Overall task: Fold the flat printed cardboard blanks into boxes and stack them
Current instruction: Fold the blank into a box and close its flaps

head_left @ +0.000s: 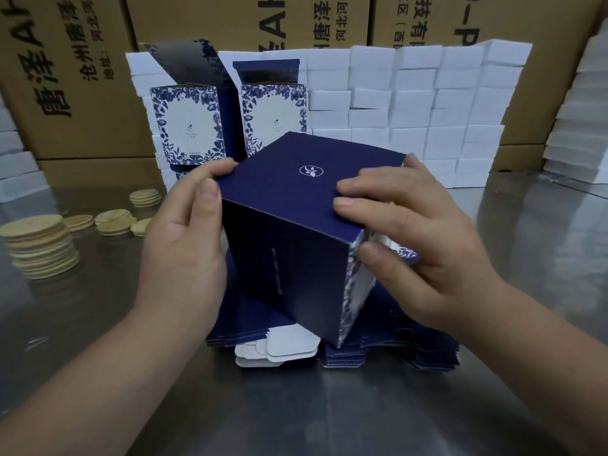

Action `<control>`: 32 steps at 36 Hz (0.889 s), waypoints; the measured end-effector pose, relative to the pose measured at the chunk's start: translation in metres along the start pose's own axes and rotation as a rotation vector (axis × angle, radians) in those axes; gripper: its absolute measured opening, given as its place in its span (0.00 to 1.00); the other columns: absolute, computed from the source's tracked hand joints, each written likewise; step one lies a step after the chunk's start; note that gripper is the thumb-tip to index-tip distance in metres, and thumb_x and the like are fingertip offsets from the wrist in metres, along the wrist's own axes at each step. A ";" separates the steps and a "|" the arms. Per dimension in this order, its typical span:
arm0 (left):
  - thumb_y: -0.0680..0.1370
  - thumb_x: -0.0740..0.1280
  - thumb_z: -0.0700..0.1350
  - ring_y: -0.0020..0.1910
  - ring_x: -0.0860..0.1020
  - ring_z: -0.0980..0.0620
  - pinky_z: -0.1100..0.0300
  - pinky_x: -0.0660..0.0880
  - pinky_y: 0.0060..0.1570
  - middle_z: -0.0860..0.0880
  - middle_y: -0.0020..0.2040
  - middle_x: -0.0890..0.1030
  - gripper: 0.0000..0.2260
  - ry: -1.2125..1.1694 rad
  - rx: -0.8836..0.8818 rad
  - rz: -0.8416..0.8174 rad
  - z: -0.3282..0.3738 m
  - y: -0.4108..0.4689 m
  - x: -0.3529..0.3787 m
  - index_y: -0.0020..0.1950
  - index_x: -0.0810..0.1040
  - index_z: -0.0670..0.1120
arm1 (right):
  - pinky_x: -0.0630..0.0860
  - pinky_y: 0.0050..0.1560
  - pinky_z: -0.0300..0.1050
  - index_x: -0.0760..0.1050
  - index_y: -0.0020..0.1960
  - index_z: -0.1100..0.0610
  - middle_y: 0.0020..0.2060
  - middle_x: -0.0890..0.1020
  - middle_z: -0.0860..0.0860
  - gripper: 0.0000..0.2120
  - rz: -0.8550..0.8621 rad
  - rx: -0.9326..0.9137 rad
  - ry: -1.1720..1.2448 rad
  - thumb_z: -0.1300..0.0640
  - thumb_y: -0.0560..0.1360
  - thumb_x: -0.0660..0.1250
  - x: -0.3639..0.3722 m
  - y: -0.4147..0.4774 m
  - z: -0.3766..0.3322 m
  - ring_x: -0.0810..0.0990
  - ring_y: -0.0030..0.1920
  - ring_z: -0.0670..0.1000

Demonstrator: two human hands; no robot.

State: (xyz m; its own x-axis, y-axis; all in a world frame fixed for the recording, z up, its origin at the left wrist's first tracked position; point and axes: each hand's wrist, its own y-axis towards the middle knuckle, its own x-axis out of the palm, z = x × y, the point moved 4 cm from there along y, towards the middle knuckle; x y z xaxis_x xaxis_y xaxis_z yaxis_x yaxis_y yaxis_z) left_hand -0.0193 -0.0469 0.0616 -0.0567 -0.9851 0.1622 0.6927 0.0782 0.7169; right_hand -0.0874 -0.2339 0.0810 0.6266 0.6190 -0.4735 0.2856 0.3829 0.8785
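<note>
1. Head view: we see a dark blue box (296, 225) held tilted above the pile of flat blanks (342, 360), its lower corner down on the pile.
2. Left hand (184, 245) grips the box's left edge, with the thumb on the top panel and the fingers curled round the far side.
3. Right hand (418, 245) holds the right corner. Its fingers lie across the top panel near the white logo, and its thumb presses the blue-and-white patterned side.
4. The blanks lie on the steel table (329, 416), just in front of us.
5. Two folded boxes (186, 126) stand behind with their lids up, against a wall of white foam blocks (411, 110).
6. Wooden discs (39, 245) are stacked on the table to the left. Brown cartons (65, 77) fill the background.
</note>
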 end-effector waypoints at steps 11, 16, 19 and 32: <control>0.78 0.60 0.57 0.63 0.71 0.45 0.54 0.65 0.65 0.50 0.58 0.74 0.14 0.538 0.609 -0.347 0.036 -0.029 0.026 0.56 0.73 0.49 | 0.73 0.48 0.56 0.77 0.55 0.54 0.45 0.83 0.53 0.14 0.193 -0.056 -0.167 0.48 0.74 0.66 0.005 0.003 -0.025 0.78 0.47 0.53; 0.77 0.63 0.54 0.65 0.71 0.45 0.52 0.66 0.66 0.52 0.58 0.74 0.09 0.471 0.570 -0.315 0.035 -0.028 0.026 0.53 0.74 0.50 | 0.73 0.50 0.54 0.80 0.51 0.62 0.45 0.83 0.53 0.16 0.195 -0.026 -0.178 0.50 0.73 0.68 0.003 0.003 -0.022 0.79 0.47 0.53; 0.77 0.63 0.50 0.65 0.72 0.47 0.53 0.66 0.66 0.52 0.57 0.75 0.09 0.421 0.555 -0.284 0.033 -0.026 0.022 0.53 0.74 0.46 | 0.73 0.51 0.61 0.81 0.49 0.62 0.49 0.81 0.52 0.11 0.210 -0.047 -0.180 0.57 0.75 0.64 -0.004 -0.001 -0.011 0.81 0.50 0.56; 0.74 0.66 0.44 0.52 0.76 0.46 0.57 0.72 0.58 0.47 0.47 0.75 0.09 0.539 0.603 -0.178 0.041 -0.029 0.035 0.53 0.73 0.47 | 0.72 0.43 0.47 0.74 0.52 0.53 0.45 0.72 0.47 0.06 0.178 0.082 0.014 0.56 0.75 0.64 -0.011 0.003 0.011 0.74 0.45 0.52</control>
State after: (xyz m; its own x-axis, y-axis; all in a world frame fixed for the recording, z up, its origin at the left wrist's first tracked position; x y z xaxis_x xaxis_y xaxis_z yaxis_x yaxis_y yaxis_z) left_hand -0.0712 -0.0773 0.0744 0.3296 -0.9167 -0.2259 0.1926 -0.1689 0.9666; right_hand -0.0854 -0.2466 0.0893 0.6627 0.6813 -0.3109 0.2296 0.2103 0.9503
